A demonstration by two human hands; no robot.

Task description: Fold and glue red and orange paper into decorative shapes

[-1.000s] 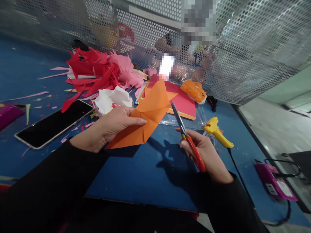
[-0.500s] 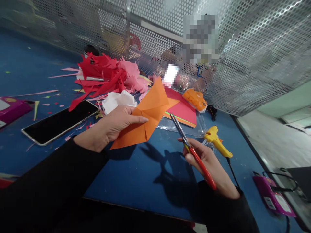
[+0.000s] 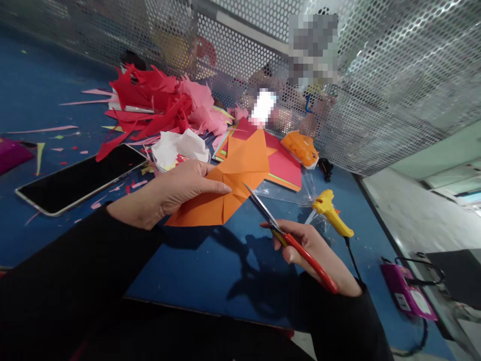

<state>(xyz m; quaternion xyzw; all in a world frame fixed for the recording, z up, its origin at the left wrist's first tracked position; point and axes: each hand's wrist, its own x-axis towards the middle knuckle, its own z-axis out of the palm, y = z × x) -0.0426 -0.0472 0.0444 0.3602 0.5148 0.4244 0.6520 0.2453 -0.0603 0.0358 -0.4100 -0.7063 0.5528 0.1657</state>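
Observation:
My left hand pinches a creased sheet of orange paper with its thumb on top; the fingers under the sheet are hidden. The paper is held above the blue table and has pointed corners. In my right hand is a pair of scissors with red handles. Its blades look nearly closed and point up and left, the tips at the right edge of the orange paper. Whether the tips touch the paper I cannot tell.
Red paper pieces and pink ones lie at the back left, near a phone and white crumpled paper. Behind stand coloured sheets and an orange packet. At right are a yellow glue gun and a purple power strip.
The scissors have moved left, their tips now at the orange paper's edge. The orange paper has turned slightly in my left hand's hold. The whole view has shifted a little.

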